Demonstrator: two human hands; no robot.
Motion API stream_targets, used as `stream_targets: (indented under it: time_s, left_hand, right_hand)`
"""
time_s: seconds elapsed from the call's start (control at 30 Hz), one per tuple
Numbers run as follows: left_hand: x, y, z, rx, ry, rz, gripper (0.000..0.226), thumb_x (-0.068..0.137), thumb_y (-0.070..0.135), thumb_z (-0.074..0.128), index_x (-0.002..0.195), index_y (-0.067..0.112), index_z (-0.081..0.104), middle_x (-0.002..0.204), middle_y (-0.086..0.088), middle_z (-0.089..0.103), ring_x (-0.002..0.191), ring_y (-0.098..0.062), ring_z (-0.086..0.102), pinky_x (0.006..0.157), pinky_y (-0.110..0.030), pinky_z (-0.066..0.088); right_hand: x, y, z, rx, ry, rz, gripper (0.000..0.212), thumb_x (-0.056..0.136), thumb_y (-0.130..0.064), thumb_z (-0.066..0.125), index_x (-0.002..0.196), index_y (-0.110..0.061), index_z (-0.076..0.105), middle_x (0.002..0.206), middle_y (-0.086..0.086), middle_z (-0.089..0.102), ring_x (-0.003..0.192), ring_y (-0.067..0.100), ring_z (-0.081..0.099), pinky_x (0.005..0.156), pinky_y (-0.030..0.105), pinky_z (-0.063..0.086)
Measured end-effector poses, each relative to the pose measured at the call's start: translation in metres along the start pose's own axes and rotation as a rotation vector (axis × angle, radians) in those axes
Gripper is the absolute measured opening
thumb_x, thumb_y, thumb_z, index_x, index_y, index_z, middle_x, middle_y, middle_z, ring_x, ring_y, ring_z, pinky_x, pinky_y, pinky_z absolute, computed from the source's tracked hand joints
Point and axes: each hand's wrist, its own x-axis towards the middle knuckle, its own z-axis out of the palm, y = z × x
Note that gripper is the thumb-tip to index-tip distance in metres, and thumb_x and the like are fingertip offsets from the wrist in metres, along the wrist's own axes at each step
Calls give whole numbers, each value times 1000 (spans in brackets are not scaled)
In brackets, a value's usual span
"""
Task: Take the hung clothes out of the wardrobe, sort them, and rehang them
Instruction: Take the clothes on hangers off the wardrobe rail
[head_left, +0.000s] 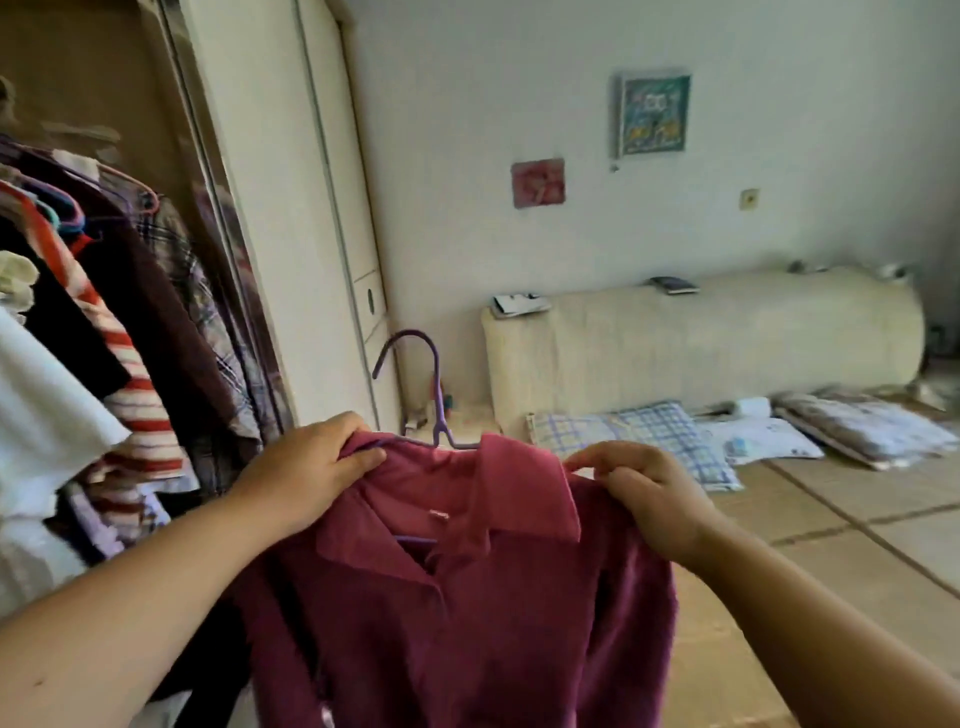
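Observation:
A maroon collared shirt hangs on a purple hanger in front of me, hook up. My left hand grips the shirt's left shoulder over the hanger arm. My right hand pinches the right shoulder next to the collar. To the left, the open wardrobe holds several hung clothes: a red-and-white striped top, dark garments, a plaid shirt, something white.
A cream sofa back lies against the far wall with small items on top. Checked and patterned cushions lie on the tiled floor. Two pictures hang on the wall.

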Motion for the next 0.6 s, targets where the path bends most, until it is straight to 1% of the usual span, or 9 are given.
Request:
stream_targets:
  time_s: [0.1, 0.17, 0.2, 0.27, 0.33, 0.4, 0.47, 0.53, 0.6]
  left_hand:
    - [-9, 36, 31, 3, -75, 136, 26, 87, 48, 57, 76, 28, 46, 71, 6, 55, 73, -21, 56, 64, -36, 42]
    - [-15, 64, 52, 1, -112, 222, 28, 87, 49, 58, 71, 33, 40, 68, 9, 49, 70, -18, 52, 58, -33, 36]
    - [-18, 79, 62, -17, -136, 267, 28, 86, 49, 58, 70, 35, 40, 67, 12, 48, 68, -16, 49, 57, -32, 32]
    - [-23, 104, 83, -41, -207, 337, 23, 86, 49, 58, 74, 34, 45, 71, 13, 52, 73, -15, 53, 59, -32, 32]
    - [-29, 133, 108, -44, -299, 415, 22, 86, 52, 55, 80, 31, 49, 80, 10, 60, 82, -18, 58, 67, -34, 41]
    - [-34, 165, 136, -53, -392, 488, 22, 87, 56, 51, 80, 35, 46, 83, 11, 59, 84, -16, 58, 73, -35, 45]
    - [-39, 199, 165, -60, -457, 556, 24, 86, 59, 49, 76, 38, 43, 80, 14, 56, 82, -12, 56, 71, -33, 43]
    - [-48, 241, 199, -89, -521, 630, 27, 86, 60, 49, 76, 35, 44, 77, 13, 56, 79, -13, 55, 67, -33, 39]
    - [-60, 286, 230, -107, -569, 679, 30, 86, 58, 51, 77, 31, 45, 76, 12, 55, 77, -15, 53, 64, -32, 35]
  right_hand:
    - [-58, 4, -9, 6, -27, 151, 31, 77, -50, 44, 95, -45, 68, 87, -17, 70, 82, -3, 62, 78, 22, 47]
    - [-99, 9, -15, -58, -31, 246, 45, 70, -69, 51, 110, -51, 60, 87, -17, 69, 84, -3, 62, 81, 24, 49]
    - [-120, 13, -18, -92, -24, 301, 47, 68, -69, 56, 114, -58, 53, 81, -16, 67, 78, -4, 61, 77, 22, 49]
    - [-158, 19, -22, -133, -23, 398, 41, 75, -53, 65, 109, -65, 47, 78, -12, 65, 72, 0, 59, 72, 22, 48]
    - [-200, 26, -25, -113, -8, 497, 34, 84, -38, 64, 103, -63, 51, 88, -8, 69, 80, 7, 62, 77, 25, 49]
    - [-241, 33, -31, -64, 28, 620, 27, 88, -34, 60, 95, -60, 58, 92, -9, 70, 85, 8, 63, 80, 26, 49]
    - [-277, 42, -40, 21, 62, 728, 25, 90, -30, 58, 87, -54, 63, 87, -11, 70, 82, 5, 64, 78, 26, 50]
    - [-317, 54, -58, 86, 104, 839, 20, 91, -24, 58, 85, -40, 68, 78, -13, 69, 74, 1, 61, 75, 27, 51]
    - [-356, 72, -81, 93, 158, 943, 10, 92, -21, 59, 92, -18, 68, 81, -5, 66, 77, 7, 59, 81, 36, 51]
